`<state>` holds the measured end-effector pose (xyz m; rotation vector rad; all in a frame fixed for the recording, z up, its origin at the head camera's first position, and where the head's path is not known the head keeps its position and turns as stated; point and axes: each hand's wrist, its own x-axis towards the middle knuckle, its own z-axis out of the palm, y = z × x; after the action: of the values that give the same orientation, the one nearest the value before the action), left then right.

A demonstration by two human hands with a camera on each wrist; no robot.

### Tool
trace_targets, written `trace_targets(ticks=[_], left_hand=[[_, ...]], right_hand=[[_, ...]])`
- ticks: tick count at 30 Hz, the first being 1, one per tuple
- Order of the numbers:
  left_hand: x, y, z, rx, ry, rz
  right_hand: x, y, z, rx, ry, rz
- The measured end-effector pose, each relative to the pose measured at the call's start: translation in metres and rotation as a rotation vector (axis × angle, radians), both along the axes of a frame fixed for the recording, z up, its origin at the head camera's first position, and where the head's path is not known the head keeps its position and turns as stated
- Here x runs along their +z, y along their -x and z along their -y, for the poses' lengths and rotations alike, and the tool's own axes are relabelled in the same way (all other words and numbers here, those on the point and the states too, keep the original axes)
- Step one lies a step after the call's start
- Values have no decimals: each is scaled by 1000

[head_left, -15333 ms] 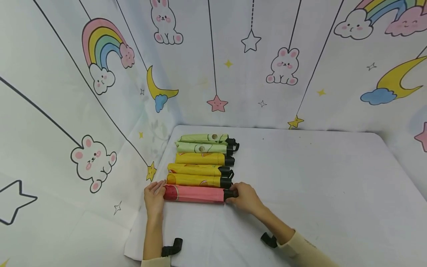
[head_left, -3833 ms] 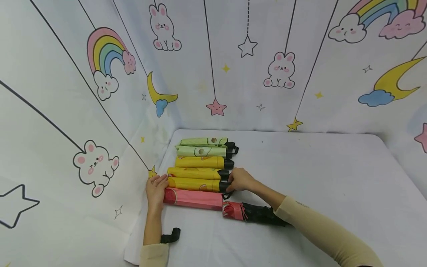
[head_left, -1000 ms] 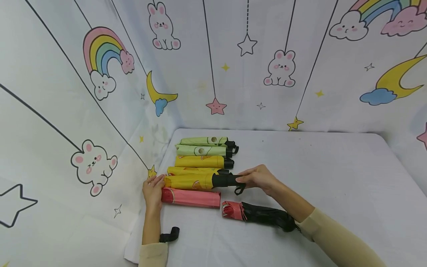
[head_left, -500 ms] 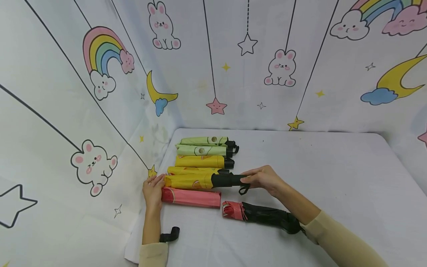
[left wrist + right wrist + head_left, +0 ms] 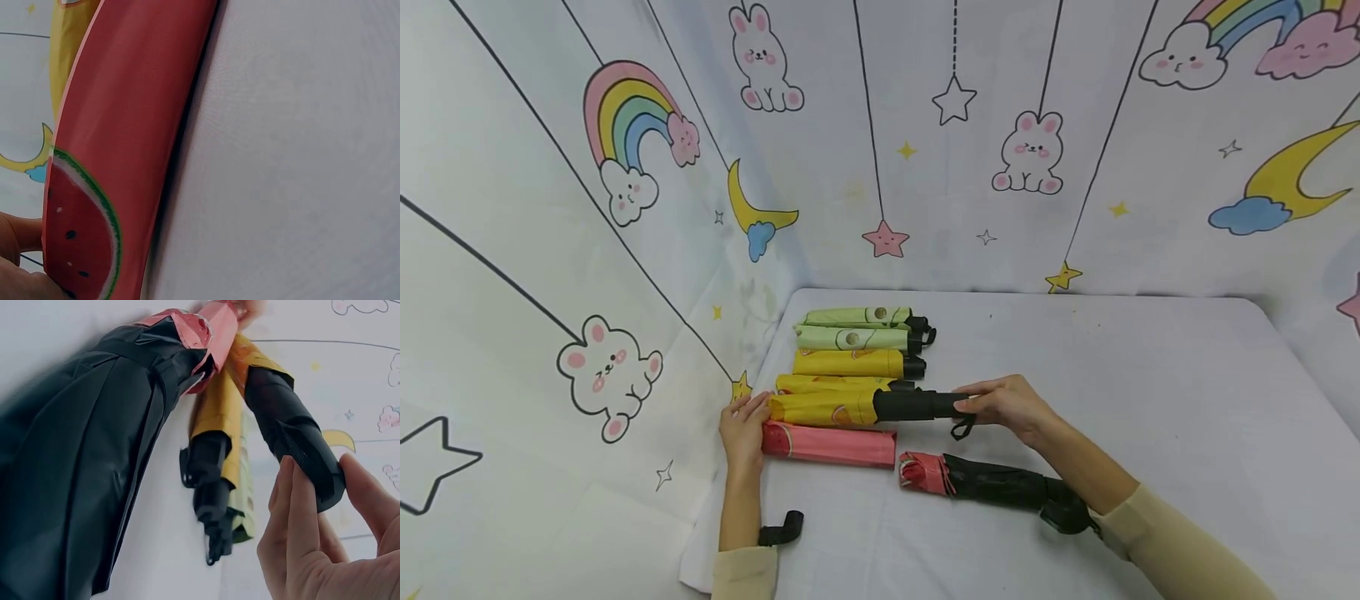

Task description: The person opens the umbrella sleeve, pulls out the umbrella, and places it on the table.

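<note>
In the head view a folded umbrella in a yellow sleeve (image 5: 820, 409) lies across the row. Its long black handle section (image 5: 917, 406) extends out to the right. My right hand (image 5: 1009, 410) pinches the end of that black handle, thumb against fingertips in the right wrist view; a wrist loop hangs below. At the sleeve's left end my left hand (image 5: 742, 429) grips the yellow fabric, part of the hold hidden. A pink watermelon-print sleeve (image 5: 831, 445) lies just below, close to the left thumb, and fills much of the left wrist view.
Beyond lie two more yellow umbrellas (image 5: 848, 362) and two green ones (image 5: 852, 337), handles to the right. A dark folded umbrella (image 5: 992, 482) with a pink end lies under the right forearm. White table cloth (image 5: 1135, 400) extends right; a printed curtain (image 5: 940, 192) stands behind.
My right hand went from the row to the yellow umbrella's handle and has drawn rightward; more black shows beyond the sleeve. Earlier, the pink sleeve had a black handle; the dark umbrella now lies separate.
</note>
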<state>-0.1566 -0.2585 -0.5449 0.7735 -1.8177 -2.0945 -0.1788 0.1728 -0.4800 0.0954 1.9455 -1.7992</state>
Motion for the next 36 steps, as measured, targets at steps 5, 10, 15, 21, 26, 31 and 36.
trace_targets(ticks=[5,10,15,21,26,31,36], left_hand=[[0,-1,0,-4,-5,-7],[0,-1,0,1,-1,-9],[0,0,-1,9,6,-10],[0,0,-2,14,-6,-9],[-2,0,0,6,-15,-9],[3,-2,1,-7,-17,3],[-3,0,1,11,-8,-7]], right_hand=[[0,-2,-9,2,-12,-22],[0,-5,-17,10,-1,-33],[2,-8,-23,3,20,-21],[5,-10,-28,9,33,-13],[5,-12,-34,16,30,-22],[6,-13,-38,5,33,-27],[4,-16,-46,9,55,-32]])
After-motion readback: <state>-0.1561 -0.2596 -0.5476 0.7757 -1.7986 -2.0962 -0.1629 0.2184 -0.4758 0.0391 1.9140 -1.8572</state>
